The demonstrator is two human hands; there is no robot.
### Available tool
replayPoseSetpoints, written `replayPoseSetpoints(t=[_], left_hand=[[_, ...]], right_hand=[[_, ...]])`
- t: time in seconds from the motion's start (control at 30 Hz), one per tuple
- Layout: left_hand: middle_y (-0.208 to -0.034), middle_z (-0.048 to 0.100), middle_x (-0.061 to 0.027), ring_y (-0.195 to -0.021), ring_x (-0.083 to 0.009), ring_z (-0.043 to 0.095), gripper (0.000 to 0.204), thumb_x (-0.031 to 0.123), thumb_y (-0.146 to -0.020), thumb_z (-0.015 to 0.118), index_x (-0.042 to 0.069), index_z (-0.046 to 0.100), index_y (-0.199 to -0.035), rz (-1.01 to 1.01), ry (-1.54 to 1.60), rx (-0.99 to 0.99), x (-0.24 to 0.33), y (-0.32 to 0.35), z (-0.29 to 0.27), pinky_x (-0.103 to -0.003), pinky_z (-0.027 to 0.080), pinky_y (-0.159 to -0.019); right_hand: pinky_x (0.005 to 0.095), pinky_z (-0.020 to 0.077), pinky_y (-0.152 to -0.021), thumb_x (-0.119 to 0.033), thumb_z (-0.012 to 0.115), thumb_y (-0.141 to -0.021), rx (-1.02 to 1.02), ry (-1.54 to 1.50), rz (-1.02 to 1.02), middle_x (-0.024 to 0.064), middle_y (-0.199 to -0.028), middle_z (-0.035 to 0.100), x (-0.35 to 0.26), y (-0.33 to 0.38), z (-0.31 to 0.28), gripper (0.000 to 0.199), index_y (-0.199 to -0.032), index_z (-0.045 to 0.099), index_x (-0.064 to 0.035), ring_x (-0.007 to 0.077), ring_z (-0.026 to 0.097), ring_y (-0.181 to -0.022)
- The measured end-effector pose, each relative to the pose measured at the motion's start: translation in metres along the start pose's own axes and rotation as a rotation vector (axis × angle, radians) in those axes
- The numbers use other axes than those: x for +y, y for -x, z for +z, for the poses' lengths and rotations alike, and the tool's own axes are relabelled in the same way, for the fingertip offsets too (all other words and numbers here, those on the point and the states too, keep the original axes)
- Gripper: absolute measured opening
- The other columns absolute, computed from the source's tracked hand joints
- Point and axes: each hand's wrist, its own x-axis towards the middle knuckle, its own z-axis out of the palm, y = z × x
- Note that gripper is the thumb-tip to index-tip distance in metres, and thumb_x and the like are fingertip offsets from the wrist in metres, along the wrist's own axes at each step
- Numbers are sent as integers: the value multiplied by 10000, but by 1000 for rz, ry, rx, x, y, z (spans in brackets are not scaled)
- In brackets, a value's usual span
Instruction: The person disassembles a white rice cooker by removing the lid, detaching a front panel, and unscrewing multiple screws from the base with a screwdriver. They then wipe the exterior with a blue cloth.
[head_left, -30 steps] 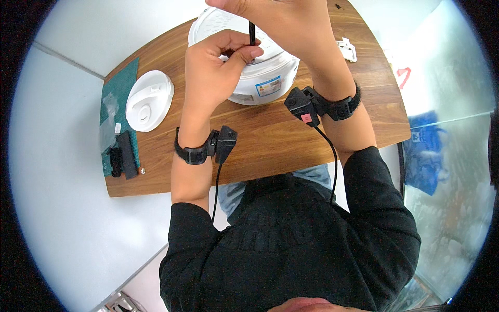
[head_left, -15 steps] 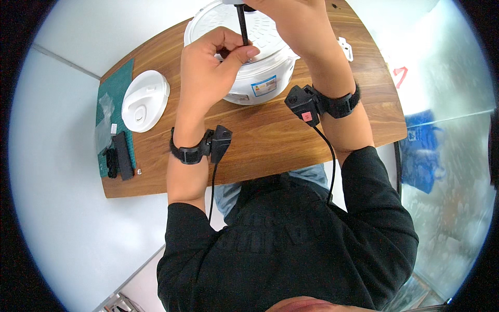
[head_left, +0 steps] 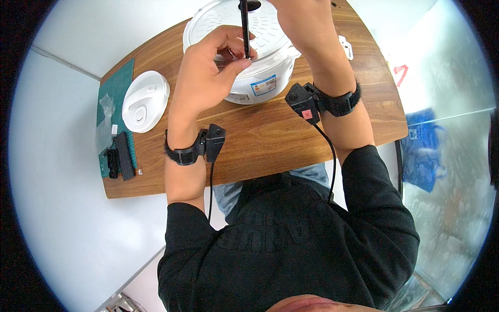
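Note:
A white, round, lidded appliance (head_left: 283, 73) like a rice cooker stands at the table's far side, a label on its front. The black shaft of a screwdriver (head_left: 245, 31) comes down nearly upright to its rim. Around the shaft's lower end, the thumb and fingertips of my left hand (head_left: 215, 60) are closed; any screw there is hidden. My right hand (head_left: 304, 21) is raised above the appliance's right side, at the shaft's upper end. The top edge cuts off its fingers and the screwdriver's handle.
On the left lie a round white cover (head_left: 146, 101), a green cutting mat (head_left: 119, 83), clear plastic wrap (head_left: 105, 112) and a dark grey strip (head_left: 123, 156). A tiny shiny piece (head_left: 140, 171) sits near the front edge. A white part (head_left: 345, 48) lies right of the appliance.
The screwdriver has become more upright and its handle has gone out of view at the top. My left hand has shifted slightly left, its fingertips a little lower and looser around the shaft.

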Motion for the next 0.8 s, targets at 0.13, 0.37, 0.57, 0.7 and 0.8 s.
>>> replayPoseSetpoints(t=[0.13,0.37,0.57,0.7,0.8], left_hand=[[-920,758,-71,-847,-153,721,285,-53,-835,746,43,699,-1099,-62,-58,13,2,0,2,-288,575,-784],[-900,742,-54,-821,-135,690,246,-47,-823,764,23,700,-1050,-93,-56,53,5,-1,2,-272,557,-779],[-840,693,-43,-731,-130,625,173,-11,-846,755,20,704,-1010,-44,-190,162,11,-2,7,-279,507,-691],[-821,673,-56,-688,-133,609,171,-10,-867,731,21,697,-1031,23,-252,188,37,3,22,-271,492,-634],[-835,686,-87,-737,-169,694,194,-12,-882,714,24,659,-1064,-15,-125,42,51,4,41,-295,535,-651]], right_hand=[[271,509,-693,-172,734,-957,33,294,17,82,-968,671,-11,5,7,541,-1369,487,77,103,598,-829],[253,489,-675,-54,734,-908,-5,343,54,40,-904,630,-23,-3,8,378,-1229,574,64,80,569,-777],[248,487,-679,-31,722,-922,-73,177,1,29,-913,620,-26,-3,-8,347,-1230,579,42,77,576,-815],[285,572,-735,-45,750,-913,-81,-66,-53,83,-976,665,-40,2,-31,433,-1288,556,47,142,645,-866],[338,622,-825,-60,778,-878,89,87,77,151,-1036,696,-71,19,-43,536,-1341,543,68,205,711,-928]])
